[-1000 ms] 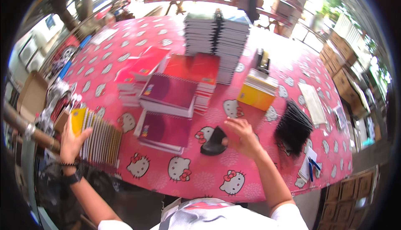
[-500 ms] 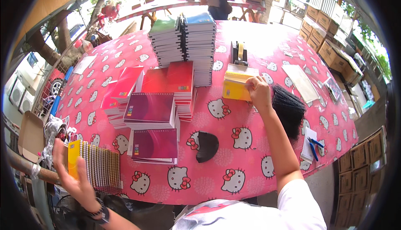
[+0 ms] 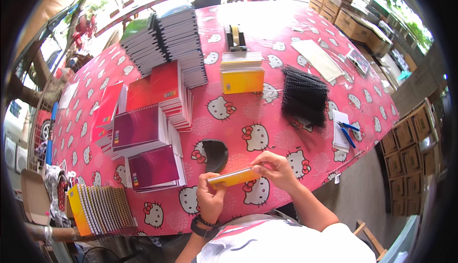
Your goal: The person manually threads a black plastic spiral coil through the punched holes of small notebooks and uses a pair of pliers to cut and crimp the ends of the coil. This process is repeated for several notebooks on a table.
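A small yellow notebook (image 3: 236, 177) is held level above the table's near edge, seen mostly edge-on. My left hand (image 3: 212, 200) grips its left end, thumb in front and fingers behind. At the other end, my right hand (image 3: 275, 169) pinches the corner between thumb and fingers. Just beyond my left hand lies a curved black piece (image 3: 214, 155). Farther off stands a stack of yellow-covered notebooks (image 3: 242, 81). A pile of black spiral binding coils (image 3: 305, 96) lies to its right. Whether the held notebook has a coil is not clear.
Purple notebooks (image 3: 155, 167), red notebooks (image 3: 164, 81) and tall stacks of bound notebooks (image 3: 181, 43) fill the left side. A row of spiral-bound yellow notebooks (image 3: 102, 208) stands at the near left. Blue-handled pliers (image 3: 347, 131) rest on a white pad; a tape dispenser (image 3: 235, 38) stands behind.
My right hand has come back from the yellow stack with a notebook. My left hand has moved right from beside the spiral-bound row and now holds it too. The view has shifted.
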{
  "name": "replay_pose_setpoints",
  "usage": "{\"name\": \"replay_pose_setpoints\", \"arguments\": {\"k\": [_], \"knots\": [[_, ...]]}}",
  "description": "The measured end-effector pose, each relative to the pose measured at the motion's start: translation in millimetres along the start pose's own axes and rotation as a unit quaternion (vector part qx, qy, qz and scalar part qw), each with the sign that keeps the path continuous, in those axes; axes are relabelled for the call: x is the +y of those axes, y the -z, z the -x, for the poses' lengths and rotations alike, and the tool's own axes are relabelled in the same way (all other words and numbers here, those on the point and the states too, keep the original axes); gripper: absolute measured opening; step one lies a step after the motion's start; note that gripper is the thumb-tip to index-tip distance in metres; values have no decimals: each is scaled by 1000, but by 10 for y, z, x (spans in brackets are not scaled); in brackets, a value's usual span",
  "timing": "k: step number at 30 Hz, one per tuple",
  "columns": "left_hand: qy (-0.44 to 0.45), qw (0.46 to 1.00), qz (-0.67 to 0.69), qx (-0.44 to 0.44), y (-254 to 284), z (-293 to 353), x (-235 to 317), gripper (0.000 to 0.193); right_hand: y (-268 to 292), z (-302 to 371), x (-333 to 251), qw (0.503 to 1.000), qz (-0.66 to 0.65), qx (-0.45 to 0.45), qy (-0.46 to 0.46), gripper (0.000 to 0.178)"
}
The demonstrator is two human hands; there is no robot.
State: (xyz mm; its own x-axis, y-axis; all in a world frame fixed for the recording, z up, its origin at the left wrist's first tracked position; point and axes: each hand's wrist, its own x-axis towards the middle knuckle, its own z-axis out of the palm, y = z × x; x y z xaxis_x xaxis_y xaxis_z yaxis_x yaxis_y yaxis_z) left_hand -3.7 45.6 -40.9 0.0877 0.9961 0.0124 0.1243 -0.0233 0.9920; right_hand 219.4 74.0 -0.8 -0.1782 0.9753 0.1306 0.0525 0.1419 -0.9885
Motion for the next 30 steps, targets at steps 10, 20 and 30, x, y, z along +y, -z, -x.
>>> {"name": "replay_pose_setpoints", "arguments": {"k": [10, 20, 30], "knots": [[-312, 872, -358, 121, -172, 35, 636, 38, -368, 58, 61, 995, -101, -5, 11, 15], [-292, 899, -326, 22, -50, -99, 622, 14, 1034, -459, 438, 814, 524, 234, 94, 25], [-291, 892, -344, 40, 45, -117, 718, 22, 983, -435, -26, 890, 402, 205, 69, 22]]}}
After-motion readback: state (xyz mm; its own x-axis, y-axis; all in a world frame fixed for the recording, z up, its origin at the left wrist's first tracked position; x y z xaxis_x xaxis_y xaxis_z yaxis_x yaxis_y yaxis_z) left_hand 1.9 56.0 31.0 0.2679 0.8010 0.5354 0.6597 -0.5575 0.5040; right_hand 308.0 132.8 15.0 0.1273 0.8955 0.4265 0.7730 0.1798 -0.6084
